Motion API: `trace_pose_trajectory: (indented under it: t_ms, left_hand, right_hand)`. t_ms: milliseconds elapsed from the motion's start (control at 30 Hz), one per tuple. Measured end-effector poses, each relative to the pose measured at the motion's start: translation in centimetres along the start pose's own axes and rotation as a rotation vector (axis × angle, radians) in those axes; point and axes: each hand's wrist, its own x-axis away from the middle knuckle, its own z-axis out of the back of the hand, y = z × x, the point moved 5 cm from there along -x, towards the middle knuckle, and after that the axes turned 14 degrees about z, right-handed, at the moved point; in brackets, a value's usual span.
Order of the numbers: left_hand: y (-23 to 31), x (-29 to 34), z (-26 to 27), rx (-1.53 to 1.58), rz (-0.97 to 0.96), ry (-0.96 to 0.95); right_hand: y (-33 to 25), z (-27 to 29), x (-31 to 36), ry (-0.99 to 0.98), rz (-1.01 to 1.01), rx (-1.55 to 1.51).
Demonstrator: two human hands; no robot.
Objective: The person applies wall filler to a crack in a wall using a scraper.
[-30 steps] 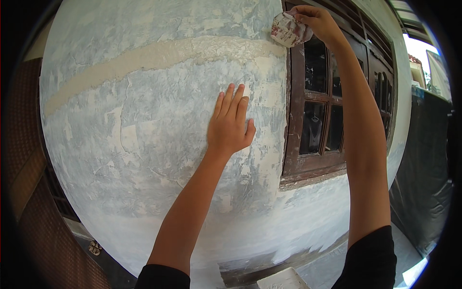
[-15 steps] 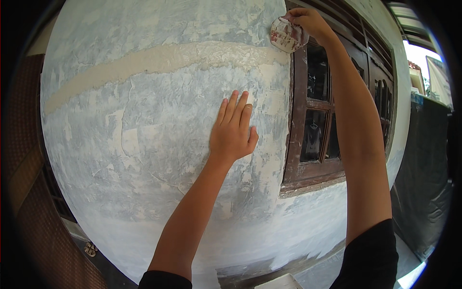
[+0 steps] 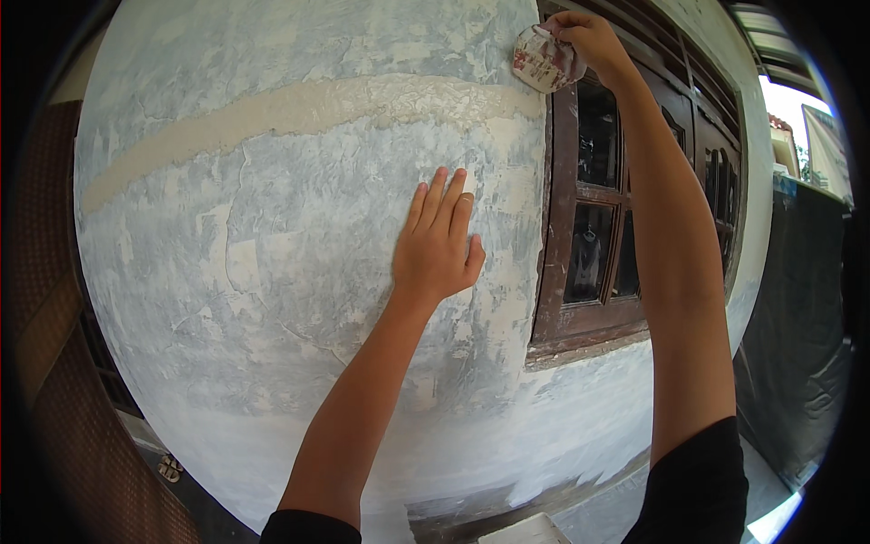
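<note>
My left hand (image 3: 437, 240) lies flat against the grey-white wall (image 3: 308, 227), its fingers stretched upward and thumb out to the side. Higher up, at the wall's border with the window, my right hand (image 3: 589, 43) pinches a rounded, flat putty scraper (image 3: 546, 60). White and reddish-brown smears cover the scraper, and its lower edge hangs beside the window frame's top left part. Whether its edge touches the wall cannot be made out. A beige band of putty (image 3: 317, 107) runs across the wall and ends close to the scraper.
The dark brown wooden window (image 3: 589, 317) with glass panes fills the right side of the wall. A pale container (image 3: 526, 530) stands at the bottom. Woven brown panels (image 3: 41, 299) and sandals (image 3: 169, 468) are at left; a black sheet (image 3: 788, 335) hangs at far right.
My right hand and the scraper appear almost in place, shifted only slightly. My left hand stays flat on the wall. The whole view has drifted a little.
</note>
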Motion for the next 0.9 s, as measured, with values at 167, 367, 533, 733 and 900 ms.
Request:
trace_pose_trajectory:
  t_ms: [167, 367, 533, 733, 900]
  left_hand:
    - [0.0, 0.1, 0.1, 0.004, 0.007, -0.002]
    - [-0.2, 0.1, 0.2, -0.001, 0.006, 0.012]
    - [0.1, 0.0, 0.0, 0.0, 0.002, 0.005]
    - [-0.3, 0.1, 0.2, 0.001, 0.012, 0.016]
    - [0.3, 0.0, -0.1, -0.004, 0.001, 0.01]
  right_hand:
    - [0.2, -1.5, 1.0, -0.088, 0.202, 0.116]
    - [0.8, 0.1, 1.4, 0.058, -0.008, 0.074]
    - [0.1, -1.2, 1.6, -0.058, 0.282, 0.18]
    - [-6.0, -2.5, 3.4, 0.126, -0.134, -0.022]
    - [-3.3, -3.2, 2.3, -0.007, 0.005, 0.087]
